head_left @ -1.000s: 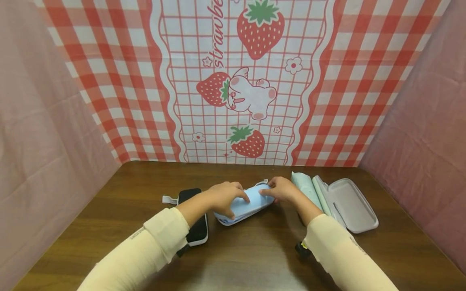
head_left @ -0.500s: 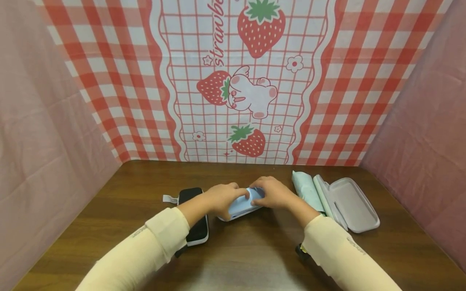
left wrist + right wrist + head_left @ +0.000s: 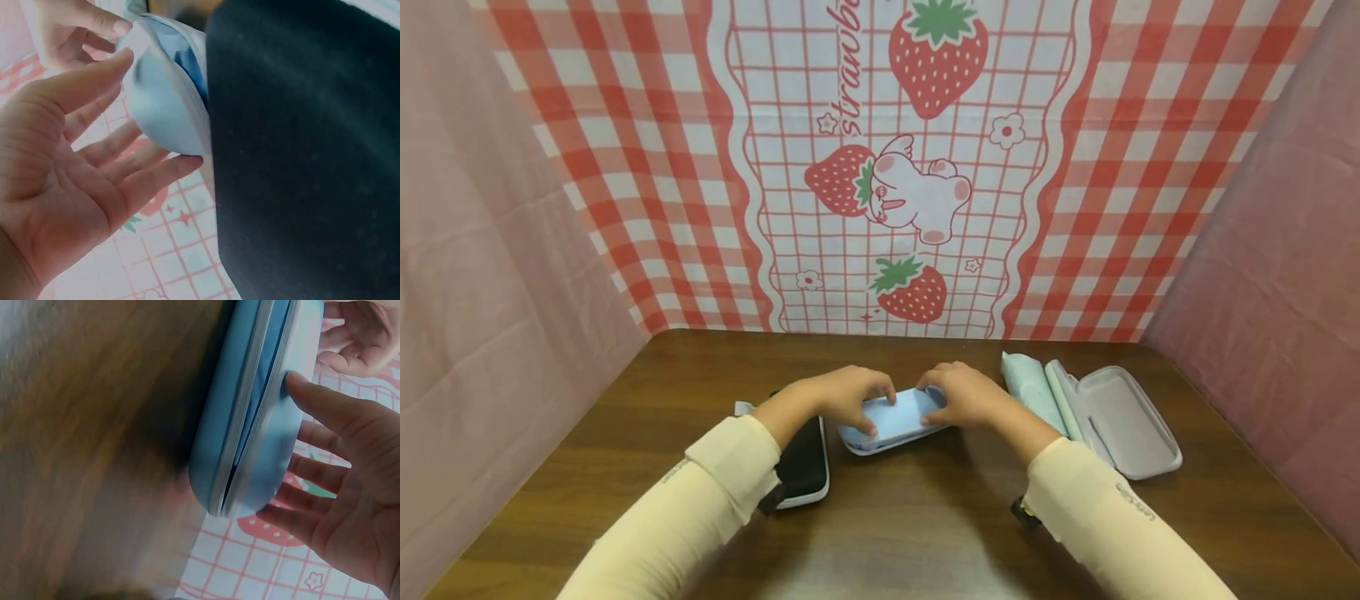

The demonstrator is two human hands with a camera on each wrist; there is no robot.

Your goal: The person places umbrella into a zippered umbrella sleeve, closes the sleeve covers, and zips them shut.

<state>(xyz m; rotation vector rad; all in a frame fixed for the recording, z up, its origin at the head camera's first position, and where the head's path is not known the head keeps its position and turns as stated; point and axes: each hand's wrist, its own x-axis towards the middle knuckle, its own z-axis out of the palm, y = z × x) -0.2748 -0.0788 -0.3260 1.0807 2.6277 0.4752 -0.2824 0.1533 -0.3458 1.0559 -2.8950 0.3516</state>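
table (image 3: 625, 433) runs brown under my arms. black case (image 3: 805, 462) lies at the left, partly under my left forearm and just beside the blue case. my left hand (image 3: 842, 398) rests on the left end of the blue case (image 3: 891, 419), fingers nearly straight and spread, thumb on its near edge. the case sits mid-table, lid almost down, a thin gap showing. my right hand (image 3: 962, 393) presses its right end, fingers relaxed. mint case (image 3: 1028, 385) and open grey case (image 3: 1123, 421) lie right.
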